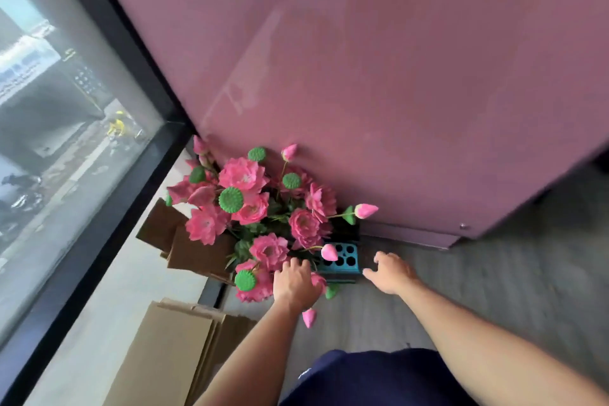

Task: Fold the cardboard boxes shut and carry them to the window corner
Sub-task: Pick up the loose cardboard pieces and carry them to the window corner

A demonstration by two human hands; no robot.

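Observation:
A dark box (pixel 342 277) with a teal holed insert (pixel 341 257) stands on the floor against the pink wall, full of pink artificial lotus flowers (pixel 244 204). My left hand (pixel 295 280) rests among the flowers at the box's near left side, fingers hidden in the blooms. My right hand (pixel 389 270) hovers at the box's right edge, fingers spread, holding nothing. Brown cardboard box flaps (pixel 194 250) stand open left of the flowers. Flattened cardboard sheets (pixel 174 353) lie on the light sill at the lower left.
A large window (pixel 59 128) with a black frame (pixel 95 217) fills the left side. The pink wall (pixel 395 76) meets it in the corner behind the flowers. Grey wood floor (pixel 510 273) spreads to the right. My dark blue trousers (pixel 379 379) show at the bottom.

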